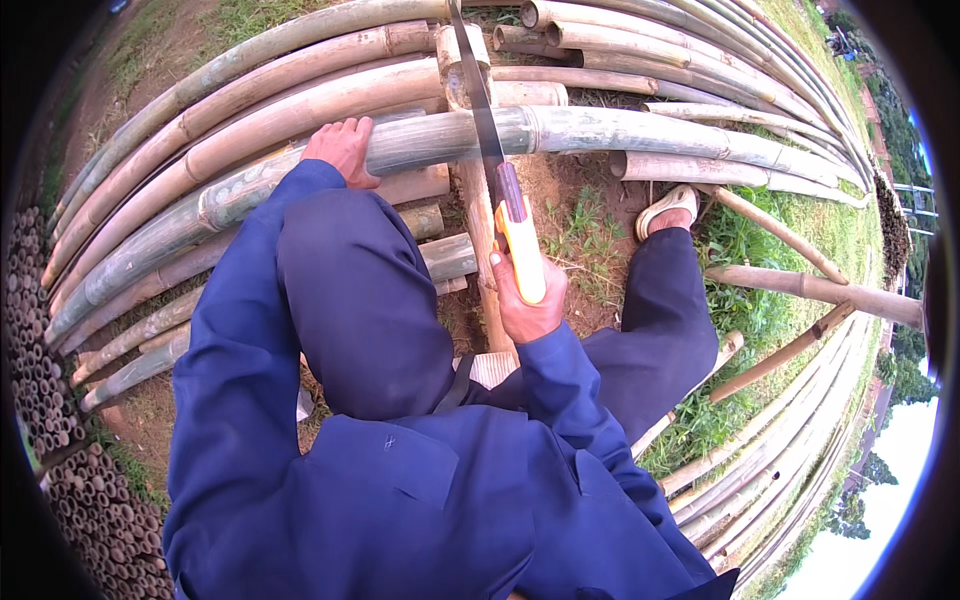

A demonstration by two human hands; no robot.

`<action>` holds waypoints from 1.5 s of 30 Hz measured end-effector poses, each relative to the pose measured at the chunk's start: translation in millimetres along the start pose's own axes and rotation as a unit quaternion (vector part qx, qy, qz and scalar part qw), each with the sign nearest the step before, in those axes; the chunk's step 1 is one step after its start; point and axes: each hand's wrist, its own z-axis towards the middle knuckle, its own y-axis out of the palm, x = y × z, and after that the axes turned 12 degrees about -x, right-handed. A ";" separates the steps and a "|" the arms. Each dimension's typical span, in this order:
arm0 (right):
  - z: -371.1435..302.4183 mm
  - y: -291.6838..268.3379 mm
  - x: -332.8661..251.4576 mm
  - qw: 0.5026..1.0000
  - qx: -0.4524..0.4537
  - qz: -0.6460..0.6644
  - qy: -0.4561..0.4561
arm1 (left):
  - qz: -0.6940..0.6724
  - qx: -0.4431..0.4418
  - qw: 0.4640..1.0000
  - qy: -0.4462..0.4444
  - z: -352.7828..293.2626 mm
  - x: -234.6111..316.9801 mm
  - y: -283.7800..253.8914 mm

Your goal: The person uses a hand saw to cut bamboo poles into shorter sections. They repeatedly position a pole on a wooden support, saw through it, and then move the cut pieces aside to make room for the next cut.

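Observation:
A long, thick greenish-grey bamboo pole (620, 130) lies crosswise in front of me, on a wooden support (478, 215). My left hand (345, 150) is closed over the pole, fingers over its far side and thumb on the near side. In my right hand (532, 305) is a handsaw (483, 115), gripped by its yellow and white handle. Its dark blade points away from me and crosses the top of the pole, to the right of my left hand. Whether the teeth have cut into the bamboo cannot be made out.
More bamboo poles (300, 110) lie side by side beyond and beneath this one. Cut bamboo pieces (105, 515) are stacked at the left. A bamboo frame (800, 283) and further poles (770, 450) are at the right. My sandalled foot (668, 210) rests near the grass.

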 end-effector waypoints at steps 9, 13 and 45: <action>-74.0 -31.4 2.4 0.996 -0.006 -0.080 -0.044 | -0.013 0.032 0.999 0.005 6.0 4.6 5.6; 21.0 -13.8 -5.0 1.000 -0.004 -0.010 -0.001 | -0.009 0.033 0.999 0.022 9.2 0.5 7.5; 6.0 -5.1 10.6 0.999 0.001 0.029 -0.029 | 0.014 0.068 0.997 0.019 -7.4 2.8 16.2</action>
